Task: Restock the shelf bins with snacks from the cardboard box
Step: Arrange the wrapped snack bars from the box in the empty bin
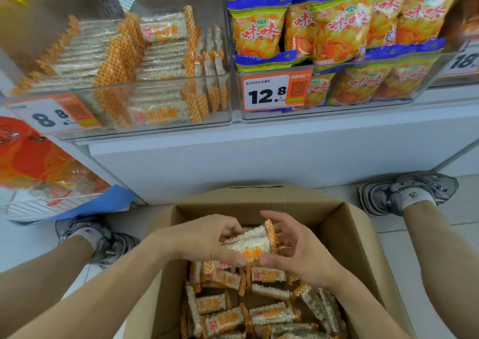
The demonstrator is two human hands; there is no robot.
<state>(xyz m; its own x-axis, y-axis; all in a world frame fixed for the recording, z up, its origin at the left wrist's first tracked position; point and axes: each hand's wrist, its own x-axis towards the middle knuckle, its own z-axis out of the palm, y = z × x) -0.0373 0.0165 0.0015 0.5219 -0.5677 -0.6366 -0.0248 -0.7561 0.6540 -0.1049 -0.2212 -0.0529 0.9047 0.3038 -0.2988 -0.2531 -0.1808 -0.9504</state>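
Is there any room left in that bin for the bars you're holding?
Yes: the clear bin has a gap behind its front wall and above the bars. The chip bin looks packed. Both hands hold bars.

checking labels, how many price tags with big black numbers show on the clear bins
3: the white-and-orange 8.8 price tag at left, the 12.8 price tag at centre, and a cut-off 18 price tag at the right edge.

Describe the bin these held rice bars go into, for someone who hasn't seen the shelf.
Look at the white shelf above the cardboard box. Two clear bins sit side by side; take the left bin, tagged 8.8. It holds orange-checked rice bars, whereas its neighbour holds yellow chip bags.
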